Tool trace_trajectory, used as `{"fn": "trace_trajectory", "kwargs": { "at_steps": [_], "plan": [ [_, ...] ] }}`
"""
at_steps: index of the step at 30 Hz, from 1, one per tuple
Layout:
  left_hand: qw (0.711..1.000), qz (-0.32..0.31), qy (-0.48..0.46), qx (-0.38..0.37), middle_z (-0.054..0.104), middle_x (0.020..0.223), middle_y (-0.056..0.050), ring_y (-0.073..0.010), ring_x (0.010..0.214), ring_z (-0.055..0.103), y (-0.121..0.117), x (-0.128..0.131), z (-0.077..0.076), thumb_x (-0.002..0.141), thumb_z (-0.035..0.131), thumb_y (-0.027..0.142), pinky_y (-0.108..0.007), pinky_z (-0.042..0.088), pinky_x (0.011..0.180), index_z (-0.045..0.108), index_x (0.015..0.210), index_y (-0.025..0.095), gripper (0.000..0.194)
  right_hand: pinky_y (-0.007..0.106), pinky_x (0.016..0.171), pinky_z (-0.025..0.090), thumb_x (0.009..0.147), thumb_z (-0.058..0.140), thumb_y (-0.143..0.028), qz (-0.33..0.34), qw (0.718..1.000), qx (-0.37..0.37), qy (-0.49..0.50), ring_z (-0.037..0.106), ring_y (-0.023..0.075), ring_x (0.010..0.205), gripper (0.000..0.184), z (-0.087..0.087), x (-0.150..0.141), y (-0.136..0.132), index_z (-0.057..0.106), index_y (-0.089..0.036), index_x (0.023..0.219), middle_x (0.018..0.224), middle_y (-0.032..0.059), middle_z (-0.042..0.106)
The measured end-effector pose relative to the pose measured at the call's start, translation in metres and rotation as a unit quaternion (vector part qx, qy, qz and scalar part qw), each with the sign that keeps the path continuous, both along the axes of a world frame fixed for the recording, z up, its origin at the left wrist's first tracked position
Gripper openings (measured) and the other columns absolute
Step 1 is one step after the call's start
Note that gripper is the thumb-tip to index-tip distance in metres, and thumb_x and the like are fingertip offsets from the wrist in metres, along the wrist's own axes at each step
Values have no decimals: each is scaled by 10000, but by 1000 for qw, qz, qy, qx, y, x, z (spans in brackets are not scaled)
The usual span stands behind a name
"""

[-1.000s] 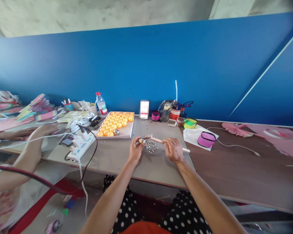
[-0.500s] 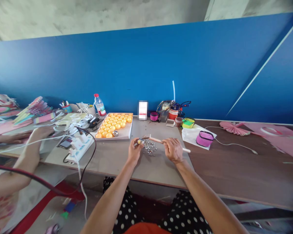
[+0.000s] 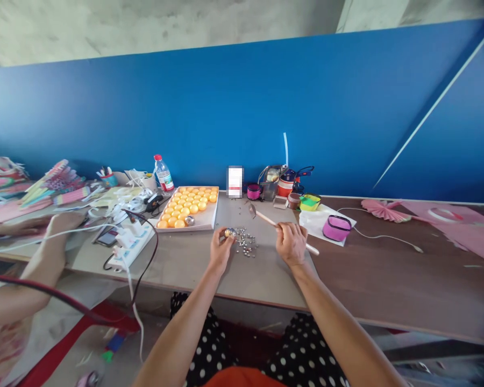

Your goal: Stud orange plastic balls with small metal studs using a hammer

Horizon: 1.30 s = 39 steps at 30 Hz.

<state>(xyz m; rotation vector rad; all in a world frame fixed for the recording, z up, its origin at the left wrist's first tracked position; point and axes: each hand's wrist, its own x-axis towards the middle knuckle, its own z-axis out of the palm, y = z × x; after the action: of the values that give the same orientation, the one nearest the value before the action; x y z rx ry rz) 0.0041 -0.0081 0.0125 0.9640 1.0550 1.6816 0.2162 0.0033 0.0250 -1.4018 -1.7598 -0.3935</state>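
Note:
My left hand (image 3: 218, 251) pinches a small ball (image 3: 229, 232) with silvery pieces on its surface, just above the table. Beside it lies a loose scatter of shiny silver bits (image 3: 248, 243). In my closed right hand (image 3: 292, 243) is a long pale-handled stick tool (image 3: 266, 217) with a dark, flat-looking tip. The tip points up and left, apart from the ball. A shallow white tray (image 3: 210, 220) of orange balls (image 3: 184, 209) stands behind and left of my left hand, with one silver-covered ball (image 3: 189, 221) at its front.
A power strip (image 3: 133, 248) with cables lies left, near a co-worker's arm (image 3: 50, 252). A bottle (image 3: 163, 173) stands behind the tray. Jars, a pink pouch (image 3: 336, 228) on white paper and a white cable (image 3: 387, 239) are to the right. A blue partition (image 3: 242, 113) backs the table.
My right hand has moved slightly right, and the tool's tip has swung up and away from the ball. My left hand still holds the ball near the silver bits.

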Motion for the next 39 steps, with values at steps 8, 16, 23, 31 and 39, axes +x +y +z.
{"fn": "trace_trajectory", "kwargs": {
  "at_steps": [8,16,23,31,39],
  "plan": [
    [1000,-2,-8,-4,564,921,-23,-128,742,613,2,-2,-2,634,694,320,-312,489,758,530,997,191,418,398,850,226,852,411,-284,-93,994,-42,-35,469,223,852,221,-17,7,14,579,-169,935,854,89,597],
    [999,23,-47,1,564,884,-18,-103,650,600,1,-1,4,629,694,354,-284,490,667,519,979,185,427,403,778,278,861,390,-302,-136,982,-123,-49,487,241,844,249,-29,14,21,600,-174,828,830,118,587],
    [999,28,-43,-2,555,904,-19,-99,645,602,1,-2,4,639,687,356,-285,490,672,515,977,183,417,412,763,310,831,451,-284,-152,973,-171,-41,491,266,881,199,-24,12,17,609,-166,860,880,126,581],
    [997,77,-30,-8,582,932,-33,-112,659,616,5,-7,1,639,675,385,-271,493,648,517,989,194,429,410,925,315,820,425,-485,128,982,-116,-75,398,268,1129,580,-10,-12,2,386,-147,1290,1225,141,463],
    [994,101,-32,-1,566,938,-25,-116,671,628,5,-7,0,664,656,359,-289,500,675,517,995,201,392,428,1072,120,711,412,-690,210,932,-250,-155,147,277,1329,937,-13,-28,-2,146,-120,1405,1434,167,213]
  ]
}}
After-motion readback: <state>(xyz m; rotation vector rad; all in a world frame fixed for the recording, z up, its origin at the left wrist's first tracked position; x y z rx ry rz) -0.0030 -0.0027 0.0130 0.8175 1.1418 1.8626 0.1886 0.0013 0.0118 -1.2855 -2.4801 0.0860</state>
